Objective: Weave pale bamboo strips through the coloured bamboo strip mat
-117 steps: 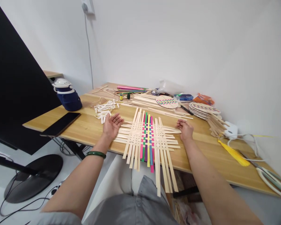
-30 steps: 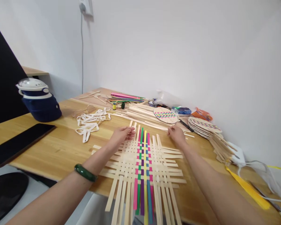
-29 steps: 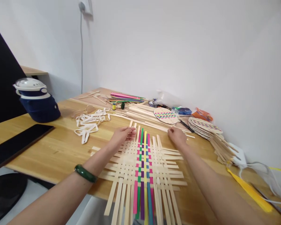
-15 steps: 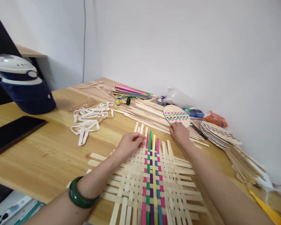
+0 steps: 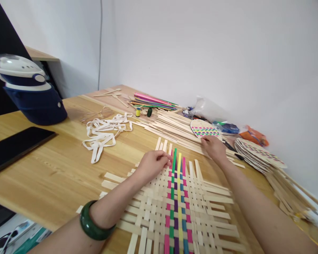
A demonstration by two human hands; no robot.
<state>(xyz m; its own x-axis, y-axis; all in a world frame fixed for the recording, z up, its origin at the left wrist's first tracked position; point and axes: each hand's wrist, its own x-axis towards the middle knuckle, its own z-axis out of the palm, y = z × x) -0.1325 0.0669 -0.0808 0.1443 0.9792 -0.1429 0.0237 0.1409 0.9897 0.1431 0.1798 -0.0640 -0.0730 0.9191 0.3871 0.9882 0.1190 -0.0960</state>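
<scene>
A woven mat of pale flat bamboo strips point(image 5: 148, 201), with a middle band of pink, green, purple, yellow and blue strips point(image 5: 179, 201), lies on the table before me. My left hand point(image 5: 155, 164), a green bangle point(image 5: 94, 222) on its wrist, rests over the mat's far end. Its thumb and fingers are pressed together beside the pink and green strip ends; what they pinch is hidden. My right hand point(image 5: 214, 148) reaches past the mat to a pile of loose bamboo strips point(image 5: 172, 127). Its bent fingertips close on the strips, just below a round woven fan point(image 5: 205, 127).
At right stands a stack of round fans point(image 5: 257, 155) with handles. Coloured strips point(image 5: 153, 100), thread spools point(image 5: 138, 112) and plastic bags point(image 5: 209, 106) lie toward the wall. White tape point(image 5: 103, 132), a black phone point(image 5: 21, 148) and a blue-and-white container point(image 5: 34, 91) are at left.
The view has turned slightly, so most things sit a little farther right. Both hands stay nearly where they were, the left at the mat's far end, the right at the strip pile.
</scene>
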